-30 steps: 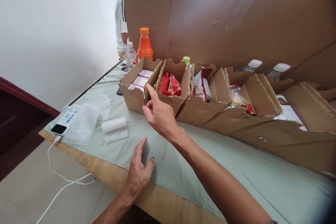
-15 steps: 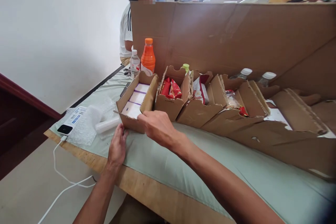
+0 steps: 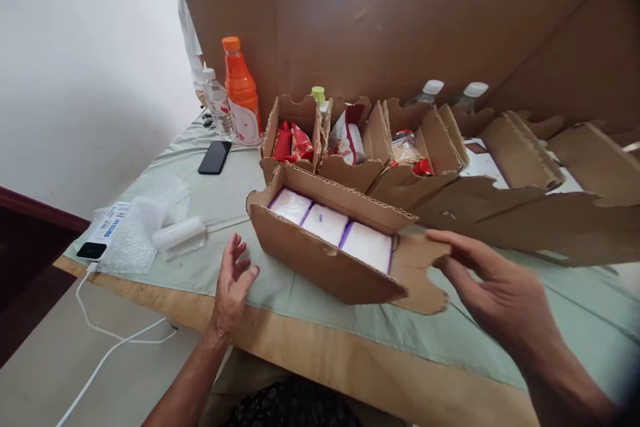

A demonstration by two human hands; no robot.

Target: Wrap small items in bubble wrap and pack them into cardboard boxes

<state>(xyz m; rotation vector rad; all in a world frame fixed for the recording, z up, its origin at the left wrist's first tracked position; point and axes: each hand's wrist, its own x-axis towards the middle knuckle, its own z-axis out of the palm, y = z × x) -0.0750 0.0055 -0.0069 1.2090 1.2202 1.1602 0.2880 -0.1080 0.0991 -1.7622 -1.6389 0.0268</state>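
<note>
A cardboard tray [image 3: 320,263] holding three white packs with purple edges [image 3: 327,223] lies crosswise near the table's front edge. My right hand [image 3: 493,290] has its fingers against the tray's torn right end flap [image 3: 420,270], pinching it. To the left of the tray my left hand [image 3: 233,283] hovers with fingers spread, holding nothing and apart from the box.
Behind stand more cardboard trays with red snack packets [image 3: 293,143] and other bags, backed by a tall cardboard wall [image 3: 400,13]. An orange bottle [image 3: 241,90], a water bottle [image 3: 216,101], a black phone [image 3: 214,157], bubble wrap [image 3: 150,230] and a charger with white cable [image 3: 95,250] lie left.
The tray with white packs was pulled out of the row and turned crosswise toward me. My right hand moved to its right end; my left hand came off the box and opened.
</note>
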